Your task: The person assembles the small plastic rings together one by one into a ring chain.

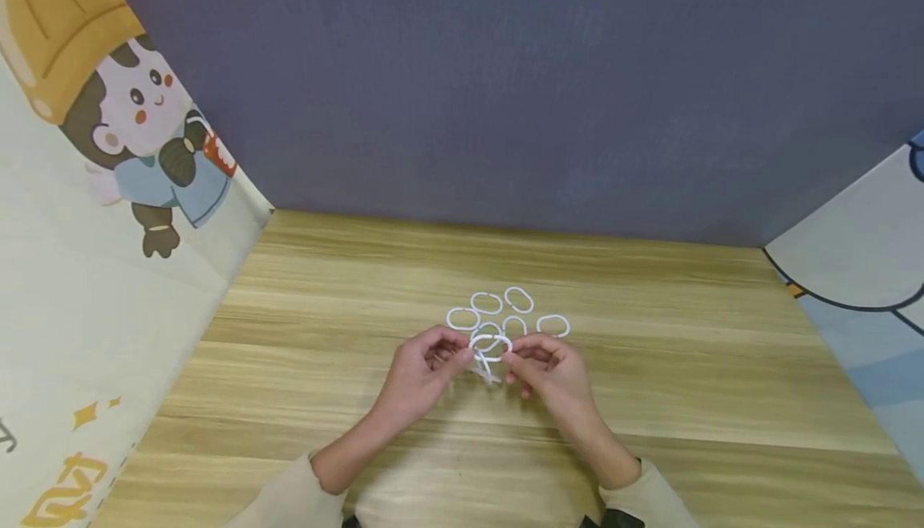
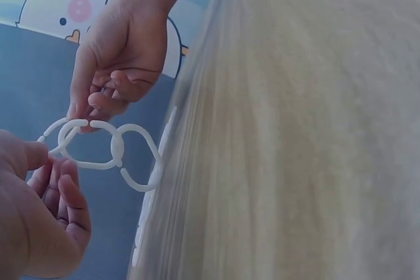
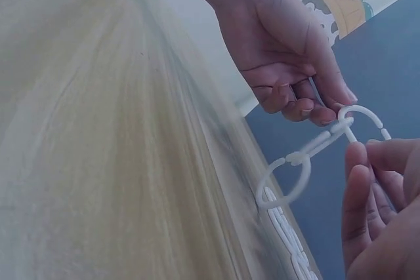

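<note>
Both hands pinch a short chain of white oval plastic links, each with a small gap. In the head view the left hand (image 1: 417, 371) and right hand (image 1: 561, 375) hold the top link (image 1: 491, 337) between them by thumb and fingertips. Joined links dangle beneath it, towards the person. From the left wrist, the middle link (image 2: 92, 164) passes through its neighbours, and an end link (image 2: 157, 155) hangs free. The right wrist view shows the link (image 3: 367, 111) at the right fingertips, with the hanging end link (image 3: 305, 178) just above the table. Fingers hide part of the held links.
Several loose white links (image 1: 554, 318) lie on the wooden table (image 1: 325, 351) just beyond the hands. A dark blue-grey panel (image 1: 505, 95) rises behind the table. Walls with cartoon prints (image 1: 151, 143) stand on either side.
</note>
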Available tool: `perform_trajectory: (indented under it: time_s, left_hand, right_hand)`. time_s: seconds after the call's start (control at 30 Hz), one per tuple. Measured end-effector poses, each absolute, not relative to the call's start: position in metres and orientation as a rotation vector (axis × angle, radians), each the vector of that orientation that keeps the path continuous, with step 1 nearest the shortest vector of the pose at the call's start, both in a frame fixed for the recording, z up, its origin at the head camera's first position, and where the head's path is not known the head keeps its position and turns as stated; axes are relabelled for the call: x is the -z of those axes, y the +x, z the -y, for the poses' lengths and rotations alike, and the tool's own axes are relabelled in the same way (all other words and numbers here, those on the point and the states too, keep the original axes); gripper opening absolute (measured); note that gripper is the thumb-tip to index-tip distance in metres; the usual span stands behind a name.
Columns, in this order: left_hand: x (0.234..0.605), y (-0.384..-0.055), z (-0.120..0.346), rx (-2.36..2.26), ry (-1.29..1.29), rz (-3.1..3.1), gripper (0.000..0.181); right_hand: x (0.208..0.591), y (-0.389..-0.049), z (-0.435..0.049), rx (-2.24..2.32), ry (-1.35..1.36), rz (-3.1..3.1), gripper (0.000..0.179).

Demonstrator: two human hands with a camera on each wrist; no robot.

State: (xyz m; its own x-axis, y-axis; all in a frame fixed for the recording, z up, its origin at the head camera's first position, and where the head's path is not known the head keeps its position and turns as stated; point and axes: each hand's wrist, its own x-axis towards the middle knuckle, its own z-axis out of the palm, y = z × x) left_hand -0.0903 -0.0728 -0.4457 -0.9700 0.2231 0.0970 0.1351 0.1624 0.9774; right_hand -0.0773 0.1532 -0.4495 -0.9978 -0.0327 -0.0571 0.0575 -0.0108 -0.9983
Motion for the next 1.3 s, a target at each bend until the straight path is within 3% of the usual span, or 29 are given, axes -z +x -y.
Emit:
perform_trajectory:
  time_s: [0.37, 1.3]
  left_hand:
    - [0.447, -0.09, 0.073, -1.978, 0.349, -2.33, 0.013]
    - [0.448, -0.09, 0.076, -2.051, 0.313, -2.328, 0.008]
  right_hand:
    - [0.452, -0.076, -0.154, 2.15, -0.001, -2.177, 0.031]
    - [0.47, -0.102, -0.21, 1.816, 0.081, -2.637, 0.015]
